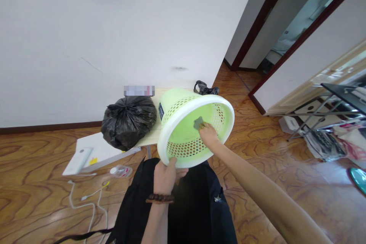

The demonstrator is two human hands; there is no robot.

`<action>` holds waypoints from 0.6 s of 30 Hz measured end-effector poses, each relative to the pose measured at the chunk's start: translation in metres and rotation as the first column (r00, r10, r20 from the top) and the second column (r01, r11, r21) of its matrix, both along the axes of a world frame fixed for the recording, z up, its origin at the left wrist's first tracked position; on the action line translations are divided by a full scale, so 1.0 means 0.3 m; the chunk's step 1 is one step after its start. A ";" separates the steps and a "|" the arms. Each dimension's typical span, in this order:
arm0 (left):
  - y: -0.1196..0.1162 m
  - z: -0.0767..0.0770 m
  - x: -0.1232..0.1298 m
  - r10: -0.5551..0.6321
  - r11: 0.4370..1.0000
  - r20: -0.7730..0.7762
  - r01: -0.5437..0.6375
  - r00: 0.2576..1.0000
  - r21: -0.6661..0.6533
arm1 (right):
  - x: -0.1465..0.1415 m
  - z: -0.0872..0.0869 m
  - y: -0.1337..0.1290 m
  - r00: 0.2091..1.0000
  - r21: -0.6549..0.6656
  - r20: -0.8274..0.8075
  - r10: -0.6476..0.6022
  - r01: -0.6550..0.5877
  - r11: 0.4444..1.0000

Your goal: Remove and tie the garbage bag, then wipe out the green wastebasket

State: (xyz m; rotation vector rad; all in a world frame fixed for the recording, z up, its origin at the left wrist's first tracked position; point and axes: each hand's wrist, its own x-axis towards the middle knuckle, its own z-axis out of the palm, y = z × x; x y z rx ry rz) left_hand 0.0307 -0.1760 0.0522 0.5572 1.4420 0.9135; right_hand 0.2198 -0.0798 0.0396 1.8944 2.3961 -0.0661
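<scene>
A light green plastic wastebasket (183, 101) with a white rim and a perforated wall lies tilted, its mouth facing me. My left hand (166, 177) grips the lower left of the rim, thumb on the inside edge. Reaching into the basket, my right hand (208, 134) has its fingers closed on a small grey cloth (198, 122), near the basket's inner bottom. Left of the basket sits a full, tied black garbage bag (128, 122). Behind the basket's right side lies a smaller black plastic bag (206, 88).
The bag and basket rest on a pale wooden bench (156, 134) against the white wall. On the floor at left are a white box (94, 145), a plastic bottle (121, 170) and white cables (93, 206). A folding rack (328, 103) stands right.
</scene>
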 end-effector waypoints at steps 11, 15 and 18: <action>-0.011 -0.014 0.037 -0.043 0.999 -0.012 0.043 0.999 0.007 | -0.079 -0.107 -0.069 0.970 -0.032 -0.207 0.130 -0.139 0.990; -0.007 -0.005 0.035 0.023 1.000 0.033 -0.022 0.999 -0.011 | 0.041 -0.019 -0.005 0.999 0.042 0.010 0.051 -0.052 0.998; -0.001 0.009 0.045 0.038 0.999 0.047 -0.038 0.998 -0.010 | 0.072 0.021 0.023 0.998 0.081 0.056 -0.003 -0.001 0.997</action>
